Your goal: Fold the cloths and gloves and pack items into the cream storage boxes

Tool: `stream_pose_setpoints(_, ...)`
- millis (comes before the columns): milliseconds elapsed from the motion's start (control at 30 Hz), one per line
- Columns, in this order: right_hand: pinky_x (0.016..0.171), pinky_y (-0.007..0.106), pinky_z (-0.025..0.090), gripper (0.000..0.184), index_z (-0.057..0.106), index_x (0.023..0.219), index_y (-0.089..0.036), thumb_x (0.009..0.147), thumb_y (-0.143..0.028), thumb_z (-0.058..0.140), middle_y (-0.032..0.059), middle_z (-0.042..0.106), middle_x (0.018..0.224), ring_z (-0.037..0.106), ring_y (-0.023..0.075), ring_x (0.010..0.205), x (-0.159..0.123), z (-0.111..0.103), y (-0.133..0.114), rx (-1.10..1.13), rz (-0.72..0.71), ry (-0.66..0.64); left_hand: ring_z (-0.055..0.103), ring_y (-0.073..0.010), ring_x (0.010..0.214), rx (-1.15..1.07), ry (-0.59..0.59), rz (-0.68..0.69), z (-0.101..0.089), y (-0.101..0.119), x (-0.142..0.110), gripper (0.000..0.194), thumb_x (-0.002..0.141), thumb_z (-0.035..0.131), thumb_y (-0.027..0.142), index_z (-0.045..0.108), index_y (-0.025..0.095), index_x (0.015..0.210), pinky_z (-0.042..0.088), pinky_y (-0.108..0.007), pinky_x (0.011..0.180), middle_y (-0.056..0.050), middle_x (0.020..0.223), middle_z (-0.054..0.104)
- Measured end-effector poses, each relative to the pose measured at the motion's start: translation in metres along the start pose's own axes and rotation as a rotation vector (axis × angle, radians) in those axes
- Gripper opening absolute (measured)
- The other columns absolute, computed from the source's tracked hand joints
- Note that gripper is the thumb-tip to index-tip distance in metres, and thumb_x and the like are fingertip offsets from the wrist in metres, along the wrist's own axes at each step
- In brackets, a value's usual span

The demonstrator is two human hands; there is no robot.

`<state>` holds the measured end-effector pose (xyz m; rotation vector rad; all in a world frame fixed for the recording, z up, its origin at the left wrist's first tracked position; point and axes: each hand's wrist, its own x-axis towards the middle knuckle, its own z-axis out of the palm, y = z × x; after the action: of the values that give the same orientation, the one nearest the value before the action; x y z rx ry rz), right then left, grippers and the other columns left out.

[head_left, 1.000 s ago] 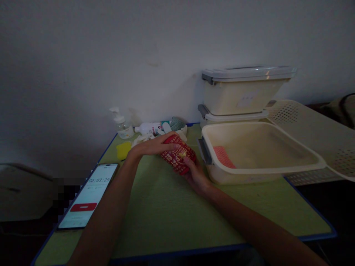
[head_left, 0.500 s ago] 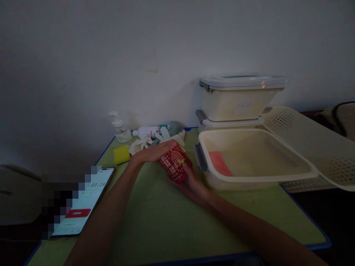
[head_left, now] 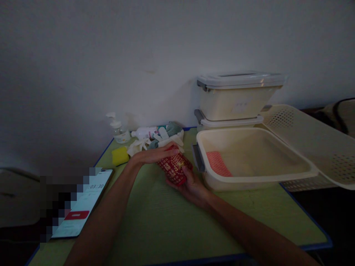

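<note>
The left hand (head_left: 149,156) holds a red box (head_left: 173,170) over the counter (head_left: 155,221), fingers fairly straight across its top; the right hand (head_left: 194,190) has fingers curled round its lower end. An open tub (head_left: 257,180) stands just right, a yellow sponge (head_left: 120,155) lies left. The timer on the phone (head_left: 85,203), 03:29 earlier, shows 03:30

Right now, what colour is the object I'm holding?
The object is red with gold markings; head view.
</note>
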<state>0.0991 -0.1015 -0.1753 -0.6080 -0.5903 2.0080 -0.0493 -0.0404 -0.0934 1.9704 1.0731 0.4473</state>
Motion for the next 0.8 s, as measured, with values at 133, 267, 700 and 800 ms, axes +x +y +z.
stream_pose_setpoints(133, 0.091, 0.044, 0.044, 0.054, 0.051, 0.109, -0.027, 0.062, -0.042, 0.072, 0.0045, 0.053, 0.128, 0.048, 0.0221, 0.117, 0.000, 0.000, -0.001, 0.037, -0.013, -0.022, 0.054, -0.0207, 0.095, -0.197, -0.069, -0.110, 0.000, 0.000, 0.001, 0.037, 0.074, 0.046, 0.055, 0.050, 0.022, 0.090, 0.044, -0.030, 0.081, -0.003, 0.094, 0.058)
stream_pose_setpoints(267, 0.089, 0.042, 0.046, 0.052, 0.051, 0.107, -0.026, 0.062, -0.040, 0.073, 0.0038, 0.056, 0.123, 0.053, 0.0202, 0.111, 0.001, -0.001, -0.002, 0.001, 0.019, -0.029, 0.054, -0.0209, 0.092, -0.290, -0.073, -0.175, -0.002, -0.005, -0.001, 0.034, 0.073, 0.049, 0.052, 0.053, 0.021, 0.085, 0.045, -0.030, 0.077, -0.004, 0.087, 0.059)
stream_pose_setpoints(700, 0.076, 0.032, 0.048, 0.058, 0.049, 0.107, -0.029, 0.059, -0.051, 0.073, 0.0026, 0.056, 0.118, 0.058, 0.0153, 0.096, 0.010, -0.010, -0.002, -0.092, 0.000, -0.072, 0.052, -0.0212, 0.101, -0.081, 0.059, -0.120, -0.006, 0.001, -0.004, 0.038, 0.077, 0.040, 0.052, 0.052, 0.019, 0.091, 0.039, -0.032, 0.090, -0.006, 0.104, 0.058)
stream_pose_setpoints(800, 0.078, 0.030, 0.047, 0.058, 0.049, 0.104, -0.027, 0.057, -0.042, 0.078, 0.0009, 0.061, 0.106, 0.060, 0.0129, 0.087, 0.010, -0.009, -0.003, -0.063, 0.035, -0.098, 0.053, -0.0227, 0.100, -0.015, 0.162, -0.127, -0.014, 0.009, -0.009, 0.039, 0.076, 0.042, 0.052, 0.054, 0.018, 0.091, 0.038, -0.033, 0.089, -0.007, 0.102, 0.059)
